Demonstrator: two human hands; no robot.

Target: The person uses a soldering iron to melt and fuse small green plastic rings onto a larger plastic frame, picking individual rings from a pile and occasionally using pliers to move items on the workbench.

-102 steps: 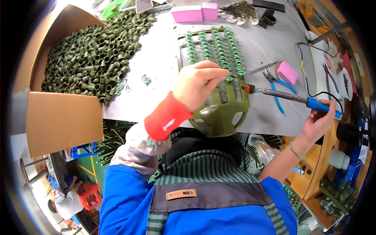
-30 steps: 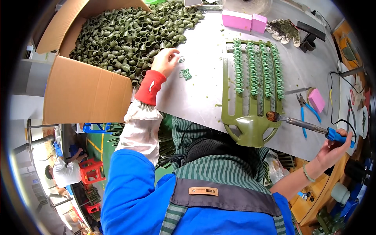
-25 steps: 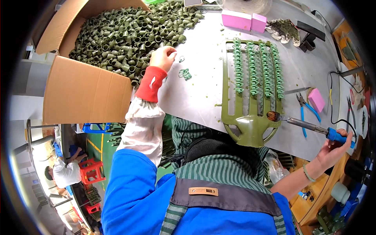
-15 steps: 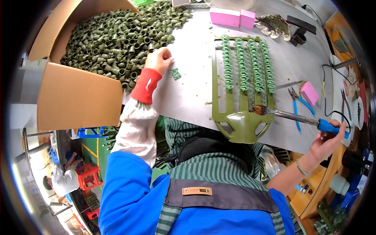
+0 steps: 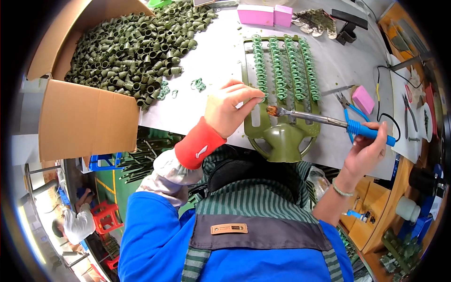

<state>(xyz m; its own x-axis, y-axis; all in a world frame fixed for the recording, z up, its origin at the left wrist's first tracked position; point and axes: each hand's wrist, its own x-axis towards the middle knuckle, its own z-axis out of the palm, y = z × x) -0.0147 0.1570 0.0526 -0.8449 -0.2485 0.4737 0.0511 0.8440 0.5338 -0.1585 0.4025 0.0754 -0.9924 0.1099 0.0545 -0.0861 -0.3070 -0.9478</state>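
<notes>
My left hand (image 5: 231,107) is closed in a pinch at the lower end of the leftmost row of green loops. A small green plastic loop (image 5: 264,96) shows at its fingertips. My right hand (image 5: 364,152) grips the blue handle of a soldering iron (image 5: 324,118), whose brown, worn tip points left, close to my left fingertips. Under both lies an olive-green slotted plastic frame (image 5: 285,141) with a rounded, hollow-looking near end. Several rows of light green loops (image 5: 280,70) stand along its bars. More loose loops (image 5: 198,84) lie on the table left of the frame.
Many dark green plastic cups (image 5: 127,56) fill and spill from a cardboard box (image 5: 89,122) at left. Pink blocks (image 5: 256,15) and a stained glove (image 5: 314,22) lie at the back. Blue-handled pliers (image 5: 350,113), another pink block (image 5: 363,99) and a black cable (image 5: 379,89) are at right.
My left hand has moved right, from beside the cups to the frame's leftmost row. My right hand has brought the soldering iron left, its tip nearer that row.
</notes>
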